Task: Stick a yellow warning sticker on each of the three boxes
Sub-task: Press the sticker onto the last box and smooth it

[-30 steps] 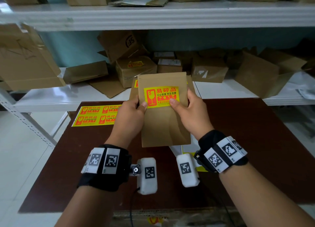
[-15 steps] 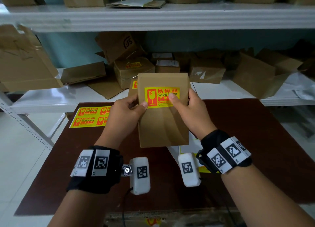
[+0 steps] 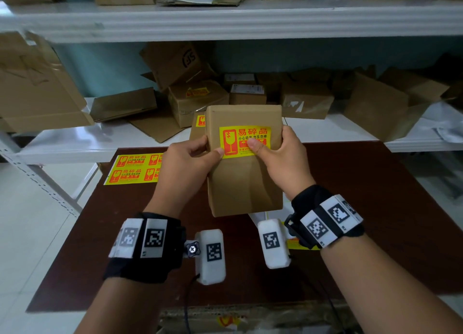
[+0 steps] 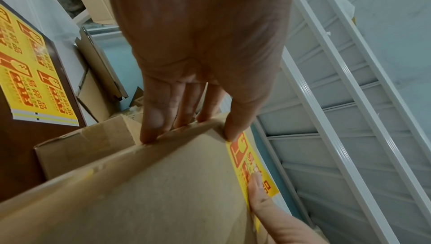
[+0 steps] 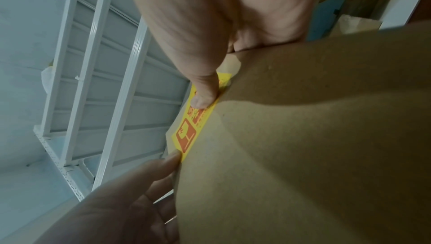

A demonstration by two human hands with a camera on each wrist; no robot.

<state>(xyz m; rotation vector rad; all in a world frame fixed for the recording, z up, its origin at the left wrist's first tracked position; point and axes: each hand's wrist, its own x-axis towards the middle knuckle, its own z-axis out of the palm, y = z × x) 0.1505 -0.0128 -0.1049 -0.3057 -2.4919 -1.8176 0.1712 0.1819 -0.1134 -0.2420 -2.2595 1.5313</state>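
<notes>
I hold a flat brown cardboard box (image 3: 244,180) upright above the dark table, with a yellow warning sticker (image 3: 245,140) on its upper face. My left hand (image 3: 190,158) grips the box's left edge, thumb on the sticker's lower left corner and fingers behind (image 4: 154,130). My right hand (image 3: 283,155) grips the right edge, its thumb pressing the sticker's lower middle (image 5: 205,98). A second box (image 3: 198,125) with a yellow sticker stands just behind the held one. A sheet of yellow stickers (image 3: 132,169) lies on the table's far left.
The dark brown table (image 3: 375,221) abuts white shelving (image 3: 75,143) loaded with several cardboard boxes (image 3: 198,100). An upper shelf (image 3: 225,18) hangs overhead. Paper and a yellow scrap (image 3: 295,243) lie under my right wrist. A large carton (image 3: 32,88) juts out at left.
The box has tipped slightly and stayed in both hands. My right thumb has slid down to the sticker's lower edge; the left thumb remains at its left corner.
</notes>
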